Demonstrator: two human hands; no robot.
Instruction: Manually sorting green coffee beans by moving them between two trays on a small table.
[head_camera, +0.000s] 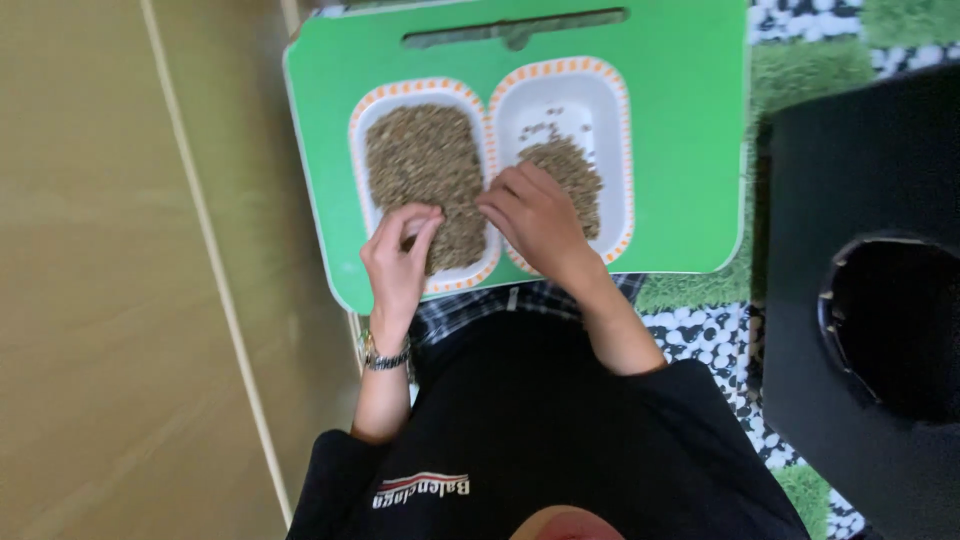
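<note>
Two white oblong trays with orange-striped rims sit side by side on a green lap table (680, 150). The left tray (362, 115) is nearly full of small brown-green grains (420, 160). The right tray (612, 110) holds a smaller heap of grains (575, 170) at its near end and a few loose ones farther off. My left hand (398, 265), a metal watch on its wrist, pinches its fingertips together on the grains at the left tray's near edge. My right hand (535, 222) is curled over the divide between the trays, fingertips down and hidden.
A large black object (860, 300) with a round dark opening stands to the right of the green table. A green and black-and-white patterned rug (810, 60) lies beneath. A tan surface with a pale strip (100, 280) fills the left side.
</note>
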